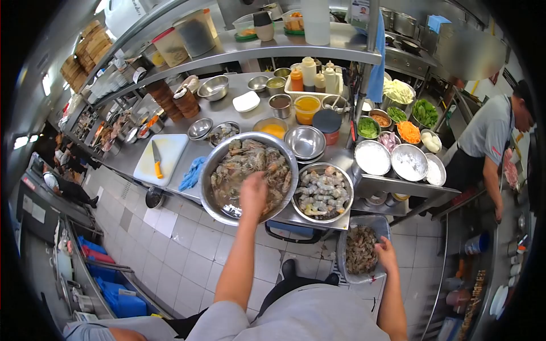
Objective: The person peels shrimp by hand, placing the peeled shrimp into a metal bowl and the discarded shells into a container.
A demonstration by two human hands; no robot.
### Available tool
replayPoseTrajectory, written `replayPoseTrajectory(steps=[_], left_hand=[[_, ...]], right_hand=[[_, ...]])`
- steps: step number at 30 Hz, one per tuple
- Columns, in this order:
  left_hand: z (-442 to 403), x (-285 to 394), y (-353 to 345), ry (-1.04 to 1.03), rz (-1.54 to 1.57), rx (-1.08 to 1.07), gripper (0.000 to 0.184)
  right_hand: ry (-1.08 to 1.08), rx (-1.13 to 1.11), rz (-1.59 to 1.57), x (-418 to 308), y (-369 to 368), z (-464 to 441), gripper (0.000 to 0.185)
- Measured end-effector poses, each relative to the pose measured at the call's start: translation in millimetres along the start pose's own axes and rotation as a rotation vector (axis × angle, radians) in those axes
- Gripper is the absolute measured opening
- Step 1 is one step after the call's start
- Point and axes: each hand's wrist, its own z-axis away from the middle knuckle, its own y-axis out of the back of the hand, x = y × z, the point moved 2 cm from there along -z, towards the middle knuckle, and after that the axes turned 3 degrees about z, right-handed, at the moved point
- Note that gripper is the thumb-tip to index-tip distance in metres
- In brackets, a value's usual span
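My left hand [253, 193] is over the large steel bowl [294, 186] of whole, unpeeled shrimp [242, 159] in murky water. Its fingers point down into the bowl, blurred and partly hidden, so I cannot tell whether they grip a shrimp. My right hand [387, 254] hangs at the right rim of a grey plastic bin [385, 227] filled with shrimp shells and heads [361, 248]. Its fingers are apart and slightly curled, with nothing visible in them. Between the two hands, a steel bowl of peeled grey shrimp [322, 190] stands at the counter's edge.
To the left, a knife [157, 159] lies on a white cutting board [170, 149] beside a blue cloth [193, 173]. Stacked steel bowls [305, 142], sauce containers and bowls of white powder [373, 157] surround the work area. A co-worker [483, 136] stands at the right.
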Motion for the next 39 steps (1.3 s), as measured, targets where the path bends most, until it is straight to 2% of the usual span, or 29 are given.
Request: replayPoseTrajectory(steps=[2,5,6,8,11,15,16,17,19,20,21,23,24,26,27,29,33,35,39], left_hand=[[-19.5,-44.3,32.2,0.144,-0.194,-0.050,0.034],[-38.0,-116.3,40.7,0.272,-0.643,-0.285,0.055],[-37.0,-116.7,38.9,0.274,-0.641,-0.283,0.055],[-30.7,-117.6,27.2,0.386,-0.747,-0.432,0.072],[-24.6,-134.3,8.5,0.425,-0.753,-0.501,0.082],[-27.5,-129.5,14.8,0.505,-0.652,-0.710,0.088],[-29.7,-123.5,20.7,0.425,-0.703,-0.647,0.074],[-42.8,-121.2,27.4,0.414,-0.704,-0.649,0.074],[-69.2,-95.3,47.4,0.498,-0.682,-0.764,0.053],[-73.0,-96.7,47.7,0.279,-0.755,-0.550,0.033],[-77.0,-101.8,44.7,0.283,-0.755,-0.551,0.033],[-98.2,-101.2,32.4,0.018,-0.583,-0.364,0.033],[-106.3,-104.5,22.0,0.017,-0.581,-0.364,0.033],[-117.9,-100.0,-0.9,-0.306,-0.395,-0.265,0.038],[-123.1,-97.8,-10.2,-0.305,-0.390,-0.266,0.038],[-129.0,-92.5,-27.6,-0.334,-0.394,-0.414,0.044],[-130.3,-84.7,-29.2,-0.284,-0.481,-0.584,0.041],[-131.7,-87.0,-18.9,-0.129,-0.599,-0.766,0.039],[-99.7,-91.4,3.3,-0.051,-0.572,-0.808,0.032]], right_hand=[[-0.023,0.026,-0.032,8.0,3.9,-1.0,0.058],[-0.043,0.016,-0.032,-1.2,3.1,1.6,0.058],[-0.052,0.002,-0.003,-2.2,3.1,1.6,0.058],[-0.059,-0.005,0.027,-4.2,1.4,0.3,0.058],[-0.045,0.029,0.036,-7.0,-4.2,0.1,0.059],[-0.067,0.040,-0.080,-6.5,-11.2,1.6,0.058],[-0.073,0.040,-0.086,-4.3,-11.0,1.1,0.058],[-0.073,0.048,-0.093,-2.2,-10.7,0.5,0.058],[-0.097,0.024,-0.187,5.0,-11.1,0.3,0.054],[-0.100,0.023,-0.185,7.5,-11.1,1.5,0.054],[-0.125,0.021,-0.184,6.0,-10.6,3.3,0.051],[-0.149,0.019,-0.182,4.0,-13.3,3.6,0.048],[-0.143,0.017,-0.152,2.0,-15.5,4.3,0.045],[-0.140,0.019,-0.117,-2.8,-18.3,7.2,0.043],[-0.146,-0.002,-0.095,-8.5,-21.2,7.6,0.042],[-0.155,-0.017,-0.074,-23.7,-27.4,11.0,0.041],[-0.156,-0.020,-0.159,-39.4,-30.4,16.1,0.040],[-0.143,-0.014,-0.162,-37.6,-27.8,17.1,0.040],[-0.168,-0.053,-0.235,-33.0,-19.1,19.6,0.039]])
